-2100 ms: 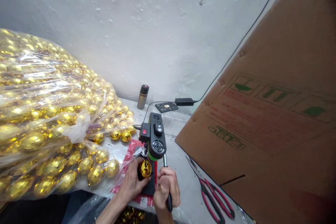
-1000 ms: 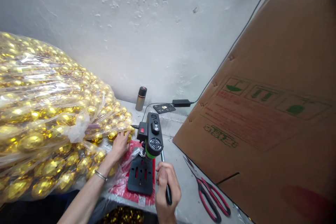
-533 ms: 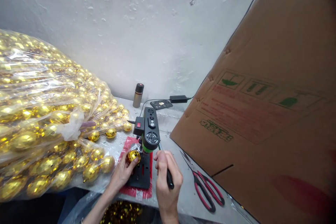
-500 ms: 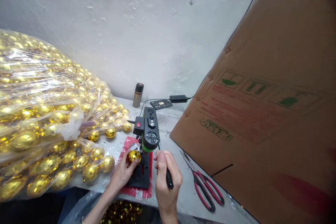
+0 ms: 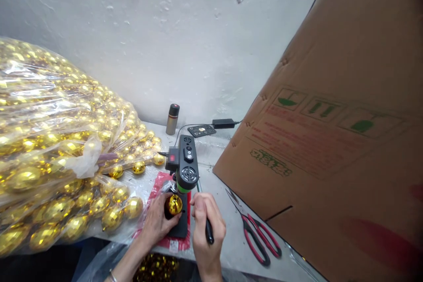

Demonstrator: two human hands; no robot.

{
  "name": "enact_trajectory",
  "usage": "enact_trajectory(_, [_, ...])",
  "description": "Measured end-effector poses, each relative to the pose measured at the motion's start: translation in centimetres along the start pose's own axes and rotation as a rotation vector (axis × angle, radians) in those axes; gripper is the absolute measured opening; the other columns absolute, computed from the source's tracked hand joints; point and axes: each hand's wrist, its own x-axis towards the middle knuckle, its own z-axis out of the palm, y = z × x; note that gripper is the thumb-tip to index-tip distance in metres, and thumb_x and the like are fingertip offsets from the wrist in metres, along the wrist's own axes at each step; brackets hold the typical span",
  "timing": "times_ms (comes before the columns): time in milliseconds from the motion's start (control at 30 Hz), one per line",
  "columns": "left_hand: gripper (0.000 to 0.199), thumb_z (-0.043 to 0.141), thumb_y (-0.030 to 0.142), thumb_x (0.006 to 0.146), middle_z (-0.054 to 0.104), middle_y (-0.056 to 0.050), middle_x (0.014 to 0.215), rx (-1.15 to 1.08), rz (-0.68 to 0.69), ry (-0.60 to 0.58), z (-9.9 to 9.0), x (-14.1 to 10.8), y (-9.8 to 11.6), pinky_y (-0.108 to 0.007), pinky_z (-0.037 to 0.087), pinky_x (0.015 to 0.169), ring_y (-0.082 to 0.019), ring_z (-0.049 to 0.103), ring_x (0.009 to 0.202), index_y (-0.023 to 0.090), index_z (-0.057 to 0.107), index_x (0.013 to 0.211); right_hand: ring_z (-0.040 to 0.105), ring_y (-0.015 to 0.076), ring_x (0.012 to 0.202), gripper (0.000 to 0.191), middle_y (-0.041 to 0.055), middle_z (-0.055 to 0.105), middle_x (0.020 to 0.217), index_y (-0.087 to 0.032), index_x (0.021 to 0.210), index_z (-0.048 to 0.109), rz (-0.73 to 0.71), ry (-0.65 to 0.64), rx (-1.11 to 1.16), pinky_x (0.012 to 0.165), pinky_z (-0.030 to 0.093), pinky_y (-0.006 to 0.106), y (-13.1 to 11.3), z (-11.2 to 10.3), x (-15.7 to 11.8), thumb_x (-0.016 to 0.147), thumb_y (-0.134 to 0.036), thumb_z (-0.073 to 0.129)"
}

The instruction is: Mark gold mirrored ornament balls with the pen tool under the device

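Observation:
My left hand (image 5: 157,220) has its thumb and fingers around a gold mirrored ball (image 5: 175,204), just below the head of a small black bench drill press (image 5: 188,158). The ball is over the press's dark base plate (image 5: 179,230), its tiled face turned up. My right hand (image 5: 208,224) is closed round the black-ended lever handle (image 5: 209,232) at the press's right side. Under the press lies a red plastic sheet (image 5: 159,181). The bit's tip is hidden from me by the press head and the ball.
Bulging clear bags of gold balls (image 5: 62,110) fill the left side. Red-and-black scissors (image 5: 259,235) lie right of my right hand, beside a large cardboard box (image 5: 317,97). Behind the press are a spray can (image 5: 172,120), a phone (image 5: 201,130) and a power adapter (image 5: 223,123).
My left hand has shifted slightly right and down with the ball, which now shows more of its face. The right hand stays on the lever, dropped slightly.

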Motion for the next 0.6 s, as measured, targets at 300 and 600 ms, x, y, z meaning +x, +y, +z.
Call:
enact_trajectory(300, [0.045,0.079,0.037,0.073,0.075,-0.011,0.111,-0.036,-0.028,-0.064,-0.2,-0.1,0.1,-0.05,0.057,0.092,-0.033,0.071,0.104,0.022,0.066,0.114,0.061,0.0126,0.064,0.032,-0.0002,0.059,0.071,-0.022,0.075,0.053,-0.161,0.08,-0.04,0.06,0.048,0.024,3.6,1.0,-3.0,0.103,-0.013,0.04])
enact_trajectory(600, [0.046,0.08,0.035,0.072,0.074,-0.011,0.111,-0.043,-0.042,-0.066,0.2,-0.3,-0.2,-0.051,0.057,0.092,-0.034,0.07,0.105,0.022,0.066,0.114,0.061,0.0125,0.067,0.028,-0.0007,0.061,0.075,-0.022,0.079,0.058,-0.104,0.142,0.004,0.064,0.047,0.025,5.1,1.6,-4.7,0.103,-0.015,0.043])
